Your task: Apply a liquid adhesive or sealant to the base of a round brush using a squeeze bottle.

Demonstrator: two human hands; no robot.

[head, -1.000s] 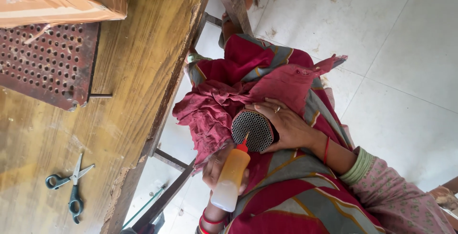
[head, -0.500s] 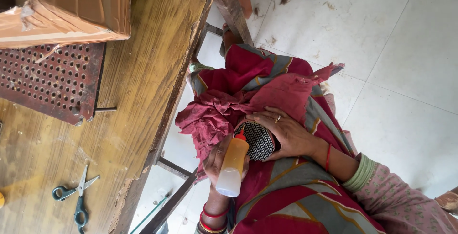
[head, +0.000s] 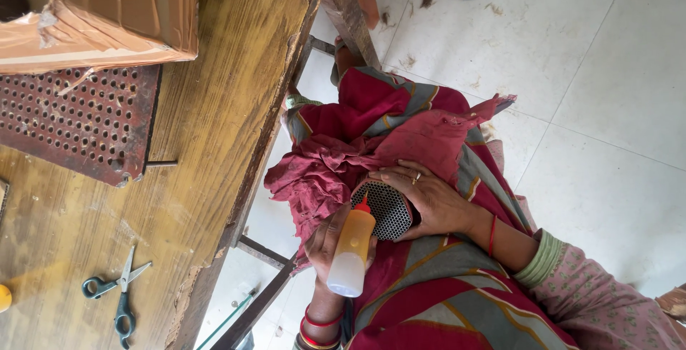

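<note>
My left hand [head: 325, 243], with red bangles at the wrist, grips a small squeeze bottle [head: 352, 253] of yellowish liquid with a red nozzle. The nozzle tip touches the rim of a round black mesh-faced piece [head: 389, 211]. My right hand [head: 432, 200], a ring on one finger, cups that mesh piece from the far side and holds it on my lap. A crumpled maroon cloth [head: 314, 178] lies bunched against the piece and over my knees.
A worn wooden table [head: 214, 143] runs along the left with its edge close to my knees. On it lie a perforated reddish metal plate [head: 78, 125], a taped cardboard box [head: 107, 14] and black-handled scissors [head: 118, 296]. White tiled floor [head: 607, 107] spreads to the right.
The view has shifted a little. Both hands keep their grips, and the bottle's nozzle stays at the mesh piece's rim.
</note>
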